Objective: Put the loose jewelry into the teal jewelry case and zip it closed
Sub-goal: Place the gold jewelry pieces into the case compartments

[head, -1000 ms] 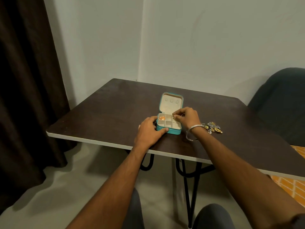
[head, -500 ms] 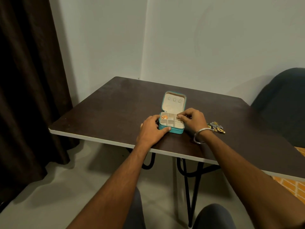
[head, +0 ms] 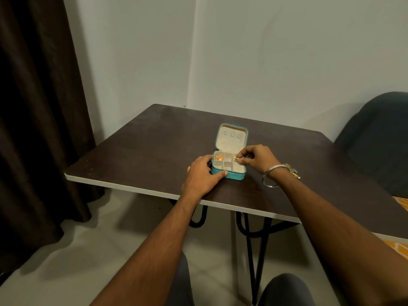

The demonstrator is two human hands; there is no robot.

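The teal jewelry case (head: 234, 175) sits open on the dark table (head: 154, 146), its lid (head: 231, 138) standing upright with a cream lining. Gold jewelry (head: 219, 158) lies in the back left compartment. My left hand (head: 202, 176) grips the case's left front corner, thumb along the front wall. My right hand (head: 257, 159) hovers over the right side of the case and pinches a small gold piece (head: 236, 159) at its fingertips. A small heap of loose jewelry (head: 294, 172) lies on the table behind my right wrist, mostly hidden by it.
A silver bangle (head: 272, 175) hangs on my right wrist. A dark curtain (head: 39, 107) hangs at the left and a dark chair (head: 379, 140) stands at the right. The table's white front edge (head: 132, 188) runs close under my hands.
My right hand has lifted slightly over the case's right compartments, and a small gold piece now shows at its fingertips. The left hand keeps its hold on the case.
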